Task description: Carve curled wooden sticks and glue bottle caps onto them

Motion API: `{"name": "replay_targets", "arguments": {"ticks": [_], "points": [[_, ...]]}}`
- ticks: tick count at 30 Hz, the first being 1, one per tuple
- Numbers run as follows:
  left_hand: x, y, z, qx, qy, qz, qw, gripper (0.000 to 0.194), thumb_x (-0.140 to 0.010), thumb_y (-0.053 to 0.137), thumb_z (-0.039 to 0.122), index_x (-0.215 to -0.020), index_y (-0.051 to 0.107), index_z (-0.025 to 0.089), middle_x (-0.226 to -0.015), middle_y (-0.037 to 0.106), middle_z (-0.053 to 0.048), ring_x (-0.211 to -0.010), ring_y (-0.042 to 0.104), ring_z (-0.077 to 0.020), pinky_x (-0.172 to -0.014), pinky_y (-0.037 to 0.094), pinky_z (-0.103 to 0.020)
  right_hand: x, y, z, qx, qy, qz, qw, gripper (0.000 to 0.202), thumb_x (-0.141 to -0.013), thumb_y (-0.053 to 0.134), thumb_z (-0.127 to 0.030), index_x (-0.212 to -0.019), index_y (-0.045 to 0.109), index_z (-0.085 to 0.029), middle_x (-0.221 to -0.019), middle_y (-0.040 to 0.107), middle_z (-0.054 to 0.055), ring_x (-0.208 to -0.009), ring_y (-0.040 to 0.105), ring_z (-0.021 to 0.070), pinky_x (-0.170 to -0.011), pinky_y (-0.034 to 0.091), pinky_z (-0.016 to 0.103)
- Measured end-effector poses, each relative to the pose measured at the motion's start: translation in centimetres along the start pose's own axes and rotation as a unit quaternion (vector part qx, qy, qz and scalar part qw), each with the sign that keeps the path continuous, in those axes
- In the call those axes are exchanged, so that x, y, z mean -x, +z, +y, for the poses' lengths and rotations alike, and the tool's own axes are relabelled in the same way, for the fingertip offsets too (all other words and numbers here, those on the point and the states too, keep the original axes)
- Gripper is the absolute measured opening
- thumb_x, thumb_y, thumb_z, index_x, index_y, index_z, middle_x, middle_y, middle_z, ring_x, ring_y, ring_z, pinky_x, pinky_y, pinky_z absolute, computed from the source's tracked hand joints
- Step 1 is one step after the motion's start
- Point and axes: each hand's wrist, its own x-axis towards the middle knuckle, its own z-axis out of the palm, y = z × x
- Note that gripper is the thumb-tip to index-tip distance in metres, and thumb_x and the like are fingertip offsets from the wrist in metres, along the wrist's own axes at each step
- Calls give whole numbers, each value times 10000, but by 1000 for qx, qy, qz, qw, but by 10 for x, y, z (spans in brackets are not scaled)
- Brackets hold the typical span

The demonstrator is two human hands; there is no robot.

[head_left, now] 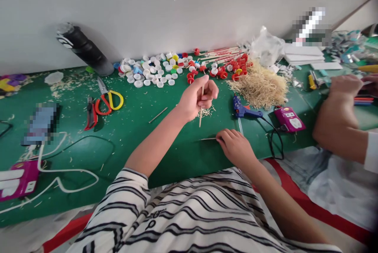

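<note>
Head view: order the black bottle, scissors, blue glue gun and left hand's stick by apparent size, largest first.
1. Black bottle
2. Scissors and blue glue gun, too alike to rank
3. Stick in left hand

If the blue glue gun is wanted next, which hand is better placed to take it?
Probably the right hand: the glue gun lies just beyond it. The left hand is slightly farther off, holding a wooden stick. The right must probably set down its thin stick first.

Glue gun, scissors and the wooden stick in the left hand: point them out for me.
Glue gun (241,112): head view, blue body near the handle.
Scissors (104,88): head view, metal blades near the pivot.
Wooden stick (201,117): head view, its lower part.
</note>
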Motion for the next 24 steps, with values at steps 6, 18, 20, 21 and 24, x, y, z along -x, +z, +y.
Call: {"name": "replay_targets", "arguments": {"ticks": [6, 18, 20, 21, 24], "points": [[-1, -15, 2, -18, 43, -7, 999, 186, -910, 477, 177, -763, 590, 179, -600, 288, 88, -450, 190, -37, -477, 215, -182, -21, -12, -6, -76, 35, 1, 997, 189, -1112, 451, -254, -1169, 626, -214, -1050, 824, 100, -873, 754, 242, -693, 423, 329], [7, -44, 7, -103, 119, -70, 985, 297, -1010, 603, 452, -970, 696, 172, -740, 400, 57, -495, 157, -38, -492, 143, -243, -81, -25, -25, -34, 34, -37, 998, 372, -1127, 448, -453, -1161, 713, -195, -1006, 846, 102, -860, 769, 275, -636, 283, 334], [7, -48, 8, -117, 122, -80, 982, 366, -1028, 618, 526, -989, 720, 177, -706, 371, 62, -512, 151, -49, -491, 171, -232, -88, -26, -25, -29, 15, -30, 999, 386, -1139, 416, -407, -1156, 729, -182, -1092, 853, 123, -898, 775, 270, -653, 312, 335], [8, -49, 9, -116, 124, -79, 982, 409, -1045, 605, 561, -971, 724, 177, -678, 334, 69, -512, 148, -53, -488, 184, -225, -91, -26, -25, -29, 8, -26, 999, 388, -1141, 408, -385, -1181, 733, -177, -1149, 853, 129, -919, 777, 267, -659, 323, 333], [9, -51, 9, -99, 118, -57, 986, 583, -1110, 488, 659, -854, 692, 176, -628, 207, 87, -490, 140, -55, -477, 219, -209, -96, -25, -26, -24, 4, -14, 1000, 408, -1137, 395, -341, -1307, 724, -169, -1249, 845, 138, -930, 780, 259, -645, 314, 330]]}}
